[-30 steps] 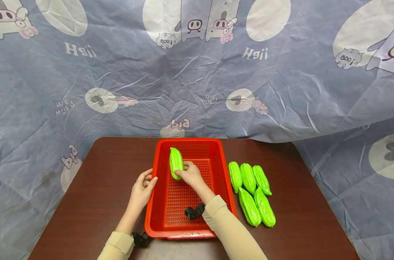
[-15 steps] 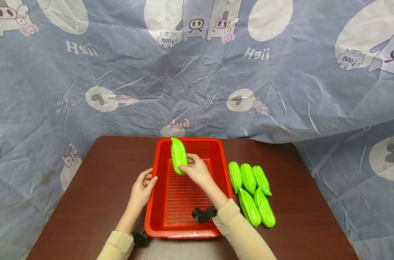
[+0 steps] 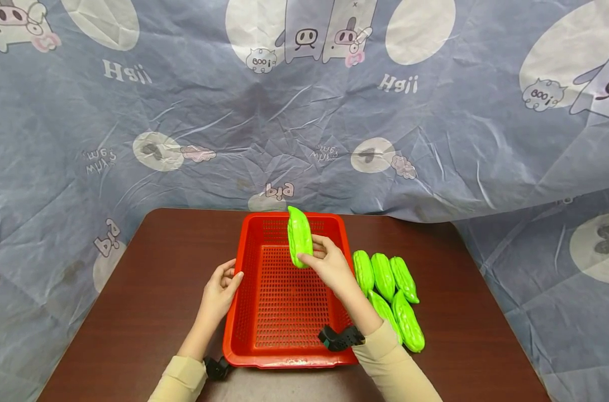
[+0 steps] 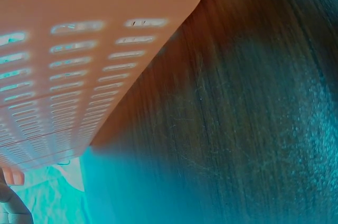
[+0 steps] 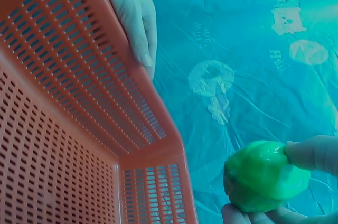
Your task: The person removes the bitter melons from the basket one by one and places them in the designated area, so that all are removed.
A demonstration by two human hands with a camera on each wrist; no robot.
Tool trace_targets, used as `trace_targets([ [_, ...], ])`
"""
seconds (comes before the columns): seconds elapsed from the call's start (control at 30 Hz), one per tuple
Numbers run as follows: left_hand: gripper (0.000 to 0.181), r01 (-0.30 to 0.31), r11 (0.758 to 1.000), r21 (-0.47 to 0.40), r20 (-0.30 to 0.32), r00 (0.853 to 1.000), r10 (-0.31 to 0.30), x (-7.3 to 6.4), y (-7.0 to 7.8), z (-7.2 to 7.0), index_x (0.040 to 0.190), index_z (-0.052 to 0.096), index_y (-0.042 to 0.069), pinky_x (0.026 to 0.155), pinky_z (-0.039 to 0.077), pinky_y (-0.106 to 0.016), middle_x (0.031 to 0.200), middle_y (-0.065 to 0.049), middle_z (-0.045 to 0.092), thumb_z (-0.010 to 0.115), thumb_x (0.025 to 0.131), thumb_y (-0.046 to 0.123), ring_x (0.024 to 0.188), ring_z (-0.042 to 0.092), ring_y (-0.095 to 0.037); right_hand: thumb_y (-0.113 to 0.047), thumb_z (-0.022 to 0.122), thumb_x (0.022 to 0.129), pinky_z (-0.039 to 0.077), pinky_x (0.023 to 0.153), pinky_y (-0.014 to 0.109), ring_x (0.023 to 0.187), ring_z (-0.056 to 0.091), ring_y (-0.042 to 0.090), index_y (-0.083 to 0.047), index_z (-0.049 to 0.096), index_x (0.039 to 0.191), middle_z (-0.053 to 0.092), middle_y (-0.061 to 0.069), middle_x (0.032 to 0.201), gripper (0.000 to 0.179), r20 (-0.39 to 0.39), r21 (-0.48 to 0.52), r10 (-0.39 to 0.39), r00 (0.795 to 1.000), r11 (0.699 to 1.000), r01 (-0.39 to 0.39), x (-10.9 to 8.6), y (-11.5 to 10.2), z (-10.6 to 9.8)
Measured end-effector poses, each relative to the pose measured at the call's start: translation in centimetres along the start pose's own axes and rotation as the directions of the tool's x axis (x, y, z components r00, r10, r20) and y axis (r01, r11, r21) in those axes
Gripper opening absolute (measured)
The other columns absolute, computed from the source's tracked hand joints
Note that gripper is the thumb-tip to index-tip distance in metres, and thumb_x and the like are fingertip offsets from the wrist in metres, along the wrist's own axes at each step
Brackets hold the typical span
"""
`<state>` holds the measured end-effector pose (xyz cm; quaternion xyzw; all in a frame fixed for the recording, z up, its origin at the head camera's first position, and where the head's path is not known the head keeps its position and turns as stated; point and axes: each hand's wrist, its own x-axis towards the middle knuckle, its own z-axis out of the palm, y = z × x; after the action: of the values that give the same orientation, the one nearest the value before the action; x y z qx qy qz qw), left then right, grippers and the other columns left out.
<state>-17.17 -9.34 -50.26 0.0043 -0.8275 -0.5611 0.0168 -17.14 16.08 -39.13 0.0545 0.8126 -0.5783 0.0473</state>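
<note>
A red plastic basket [image 3: 284, 362] with slotted walls stands on the table. My left hand [image 3: 220, 293] holds its left rim, thumb on the rim and the other fingers on the outside. In the left wrist view, those fingers [image 4: 15, 203] show only at the lower left corner, beside the basket wall [image 4: 63, 86]. Raised over the basket's right half is a bright green bitter melon [image 3: 298, 234], tip up and slightly tilted. My right hand [image 3: 329, 268] pinches its lower end between thumb and fingers. The right wrist view shows the bitter melon [image 5: 264, 176] end-on.
Several more green bitter melons [image 3: 383, 276] lie in two rows on the brown table [image 3: 465, 335], just right of the basket. A blue-grey printed cloth [image 3: 264, 134] hangs behind the table. Black wrist cameras [image 3: 341, 338] are strapped to both wrists.
My right hand has lifted the bitter melon from inside the basket and moved it to the right. My left hand stays on the rim.
</note>
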Motion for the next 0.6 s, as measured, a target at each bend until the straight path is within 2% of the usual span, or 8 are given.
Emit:
trace_targets([
  [0.27, 0.051, 0.003, 1.000, 0.002, 0.000, 1.000, -0.003, 0.0, 0.1, 0.0, 0.144, 0.046, 0.005, 0.061, 0.042, -0.021, 0.116, -0.013, 0.058, 0.061, 0.099, 0.025, 0.073, 0.049, -0.008, -0.022, 0.073, 0.088, 0.051, 0.096, 0.043, 0.121, 0.060, 0.030, -0.007, 0.045, 0.144, 0.057, 0.015, 0.134, 0.065, -0.011, 0.015, 0.004, 1.000, 1.000, -0.004, -0.8, 0.5, -2.1],
  [0.6, 0.052, 0.005, 1.000, -0.005, 0.001, 1.000, -0.005, 0.0, 0.1, 0.0, 0.144, 0.046, 0.005, 0.060, 0.041, -0.021, 0.116, -0.014, 0.058, 0.061, 0.099, 0.026, 0.072, 0.048, -0.008, -0.025, 0.070, 0.091, 0.044, 0.104, 0.048, 0.129, 0.053, 0.033, -0.007, 0.040, 0.147, 0.052, 0.018, 0.141, 0.067, -0.034, -0.006, 0.034, 0.999, 0.999, -0.035, -1.7, 1.5, -5.2],
])
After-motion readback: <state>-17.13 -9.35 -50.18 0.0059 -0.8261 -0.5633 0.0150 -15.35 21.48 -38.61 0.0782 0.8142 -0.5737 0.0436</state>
